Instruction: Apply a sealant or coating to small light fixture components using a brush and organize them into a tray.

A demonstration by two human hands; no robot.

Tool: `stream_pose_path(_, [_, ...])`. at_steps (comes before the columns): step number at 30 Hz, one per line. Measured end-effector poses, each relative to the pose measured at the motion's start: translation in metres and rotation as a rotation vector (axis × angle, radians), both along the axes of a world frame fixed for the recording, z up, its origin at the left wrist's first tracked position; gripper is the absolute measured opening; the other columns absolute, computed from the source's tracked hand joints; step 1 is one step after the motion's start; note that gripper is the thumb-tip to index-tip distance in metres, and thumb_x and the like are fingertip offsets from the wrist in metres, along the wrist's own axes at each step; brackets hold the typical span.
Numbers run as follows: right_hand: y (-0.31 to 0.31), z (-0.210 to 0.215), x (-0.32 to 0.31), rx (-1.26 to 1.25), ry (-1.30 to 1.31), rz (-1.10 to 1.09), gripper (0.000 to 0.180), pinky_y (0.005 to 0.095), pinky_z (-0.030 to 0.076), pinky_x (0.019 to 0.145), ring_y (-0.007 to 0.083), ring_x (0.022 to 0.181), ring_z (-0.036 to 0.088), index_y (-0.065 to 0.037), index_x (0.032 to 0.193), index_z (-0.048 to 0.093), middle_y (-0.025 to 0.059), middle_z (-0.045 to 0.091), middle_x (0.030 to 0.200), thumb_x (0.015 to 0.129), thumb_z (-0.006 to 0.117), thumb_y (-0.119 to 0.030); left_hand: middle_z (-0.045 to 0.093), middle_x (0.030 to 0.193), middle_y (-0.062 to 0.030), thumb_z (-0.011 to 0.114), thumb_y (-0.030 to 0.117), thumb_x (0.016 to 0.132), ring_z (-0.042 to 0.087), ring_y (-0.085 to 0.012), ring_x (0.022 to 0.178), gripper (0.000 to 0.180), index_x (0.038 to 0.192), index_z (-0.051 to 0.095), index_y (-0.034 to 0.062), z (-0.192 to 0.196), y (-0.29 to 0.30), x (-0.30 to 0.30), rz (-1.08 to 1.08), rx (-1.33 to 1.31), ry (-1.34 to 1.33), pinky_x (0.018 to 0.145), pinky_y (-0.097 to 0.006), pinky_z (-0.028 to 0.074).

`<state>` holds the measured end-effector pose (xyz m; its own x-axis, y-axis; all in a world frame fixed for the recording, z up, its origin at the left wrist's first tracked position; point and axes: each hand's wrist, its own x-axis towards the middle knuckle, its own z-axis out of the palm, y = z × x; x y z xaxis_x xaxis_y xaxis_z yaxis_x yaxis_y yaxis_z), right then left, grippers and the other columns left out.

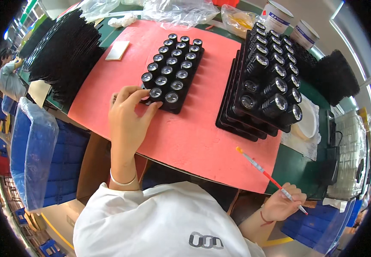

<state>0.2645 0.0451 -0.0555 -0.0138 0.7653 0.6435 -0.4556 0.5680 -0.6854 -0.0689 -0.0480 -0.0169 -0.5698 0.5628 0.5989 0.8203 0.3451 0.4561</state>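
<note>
A black tray of short black cylinders topped with clear glass lenses lies on the pink mat. My left hand is at its near left corner, thumb and fingertips closed in there. Whatever they pinch is hidden by the fingers. Off the mat's near right corner, my right hand grips a thin paintbrush by its red and white handle. The brush's yellowish tip points up and left over the mat. To the right stand several stacked black trays, with lensed cylinders in the top one.
Tall stacks of black trays rise at the far left. A pale square pad lies on the mat. Two white cans and clear plastic bags sit at the back. Another person is far left.
</note>
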Motion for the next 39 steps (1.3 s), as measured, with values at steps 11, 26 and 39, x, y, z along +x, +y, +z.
stream_pose_path(11, [0.0,0.002,-0.007,0.034,0.021,-0.11,0.028,0.0258,0.029,0.044,0.0135,0.045,0.037,-0.007,0.075,0.039,0.0047,0.041,0.057,0.09,0.045,-0.03,0.058,0.087,-0.0095,0.07,0.013,0.065,0.053,-0.0281,0.079,0.029,0.09,0.06,0.0052,0.067,0.021,0.037,-0.328,0.054,0.056,0.072,-0.035,0.043])
stream_pose_path(26, [0.008,0.018,0.021,0.037,0.095,-0.205,0.026,0.0259,0.031,0.054,0.0123,0.057,0.035,-0.008,0.075,0.039,0.0011,0.034,0.06,0.09,0.044,-0.029,0.057,0.077,-0.0064,0.07,0.0,0.058,0.055,-0.0199,0.068,0.028,0.083,0.057,0.0026,0.105,0.086,0.053,-0.602,0.196,0.343,0.064,-0.028,0.045])
stream_pose_path(39, [0.059,0.036,0.046,-0.004,-0.452,-0.863,0.024,0.025,0.043,0.064,0.0134,0.066,0.053,0.002,0.083,0.053,0.0079,0.056,0.073,0.092,0.044,-0.018,0.061,0.074,-0.0063,0.068,0.003,0.058,0.058,-0.0222,0.063,0.026,0.082,0.058,0.0039,0.003,0.028,0.102,-0.81,-0.057,-0.315,0.06,-0.03,0.047])
